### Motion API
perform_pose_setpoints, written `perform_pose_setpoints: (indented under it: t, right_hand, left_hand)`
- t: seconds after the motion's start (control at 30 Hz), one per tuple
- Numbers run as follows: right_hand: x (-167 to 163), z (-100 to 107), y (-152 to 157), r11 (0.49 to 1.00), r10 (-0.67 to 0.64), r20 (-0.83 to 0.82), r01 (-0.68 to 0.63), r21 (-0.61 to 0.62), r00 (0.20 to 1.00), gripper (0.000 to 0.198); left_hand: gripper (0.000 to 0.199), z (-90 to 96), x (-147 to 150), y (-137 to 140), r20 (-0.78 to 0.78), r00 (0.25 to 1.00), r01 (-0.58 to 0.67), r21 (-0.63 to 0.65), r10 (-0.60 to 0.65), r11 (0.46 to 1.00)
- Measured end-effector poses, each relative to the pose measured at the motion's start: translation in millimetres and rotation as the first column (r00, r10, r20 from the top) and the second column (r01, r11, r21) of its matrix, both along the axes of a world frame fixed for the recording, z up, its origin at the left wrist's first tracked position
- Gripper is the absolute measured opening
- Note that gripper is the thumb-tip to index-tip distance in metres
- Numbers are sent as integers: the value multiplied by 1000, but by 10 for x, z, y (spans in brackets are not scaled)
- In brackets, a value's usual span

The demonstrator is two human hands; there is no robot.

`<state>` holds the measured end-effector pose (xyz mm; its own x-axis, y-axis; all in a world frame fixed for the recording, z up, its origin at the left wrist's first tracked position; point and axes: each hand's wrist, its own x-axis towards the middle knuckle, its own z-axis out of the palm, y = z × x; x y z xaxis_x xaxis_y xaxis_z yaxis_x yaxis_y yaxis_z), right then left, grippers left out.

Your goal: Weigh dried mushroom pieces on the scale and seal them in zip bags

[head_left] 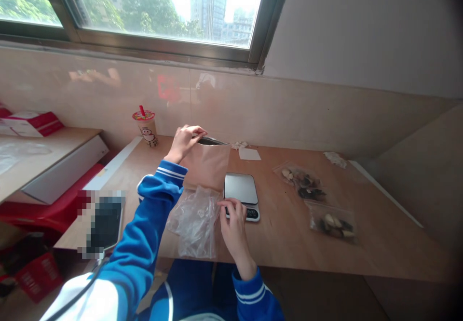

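Observation:
My left hand (185, 142) is at the open top of a pinkish-brown bag (210, 164). Its fingers are pressed together by the rim, and what they pinch is too small to make out. Something dark shows in the bag's mouth. Between thumb and fingers, my right hand (234, 222) pinches the edge of a clear plastic bag (197, 222), one of a loose pile at the table's front. Just behind that hand stands a kitchen scale (240, 188) with a bare metal plate; the hand partly covers its control panel.
Clear zip bags (333, 224) with pale and dark pieces lie to the right. A white paper (249, 154) is near the wall. A lidded drink cup (147, 128) stands at the back left, and a phone-like device (104, 222) lies at the left edge of the table (289, 244).

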<state>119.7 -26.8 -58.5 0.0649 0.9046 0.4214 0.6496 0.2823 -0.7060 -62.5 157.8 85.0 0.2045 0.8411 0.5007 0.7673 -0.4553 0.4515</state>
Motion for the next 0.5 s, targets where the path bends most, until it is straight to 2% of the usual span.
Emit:
perform_pose_setpoints:
  t: [0.1,0.27,0.33,0.4,0.43,0.5]
  right_hand:
    - [-5,-46,-16,999,34,-16,-35,-29,999,23]
    - [-90,-51,-33,993,108,-53,-111,-42,993,24]
    - [-122,-57,-39,991,129,-58,-131,-19,990,23]
    - [-158,-54,-16,994,101,-72,-98,41,992,21]
    - [-177,-42,16,995,64,-87,-56,84,994,24]
    - [-211,18,139,983,-16,-137,40,179,991,52]
  left_hand:
    - [26,14,-42,-35,-39,999,-9,-27,8,1000]
    - [31,96,-116,-250,31,997,71,-151,-67,986]
    - [34,110,-152,-392,50,995,97,-168,-90,981]
    - [37,126,-189,-541,82,991,124,-184,-110,975]
    - [37,139,-209,-608,111,986,141,-192,-121,971]
    - [38,183,-257,-701,184,972,184,-215,-146,959]
